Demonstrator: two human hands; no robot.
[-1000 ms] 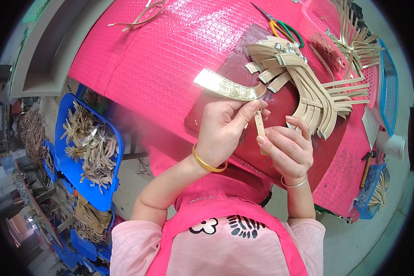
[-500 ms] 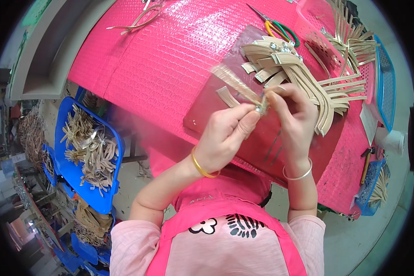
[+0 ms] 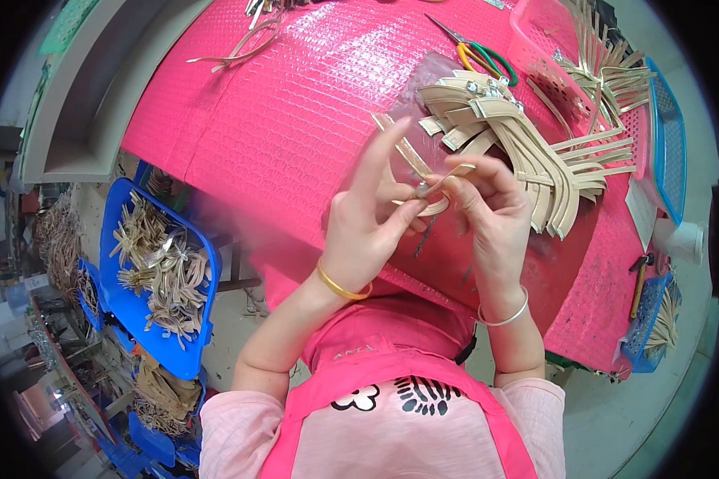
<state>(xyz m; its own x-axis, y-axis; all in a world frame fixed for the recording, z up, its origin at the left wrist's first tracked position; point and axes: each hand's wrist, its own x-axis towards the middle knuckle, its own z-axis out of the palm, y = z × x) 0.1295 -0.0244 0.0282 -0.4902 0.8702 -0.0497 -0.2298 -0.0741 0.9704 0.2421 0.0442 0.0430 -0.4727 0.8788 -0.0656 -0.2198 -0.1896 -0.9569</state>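
Observation:
Between my hands is a narrow beige strap, bent into a loop, with a small shiny piece near the pinch. My left hand grips it by thumb and fingertips, its index finger raised. On the other side my right hand pinches the strap's short end between thumb and index finger. Both hands are above a dark red mat. Just beyond my right hand lies a pile of stitched beige straps, some with shiny metal ornaments.
Scissors with yellow and green handles lie past the pile, beside a pink basket. At far right stand a blue basket and a hammer. A blue bin of straps is left of the pink table.
My hands have shifted slightly left, and my left index finger has lifted. The strap, blurred before, now shows as a loop with its short end in my right fingers.

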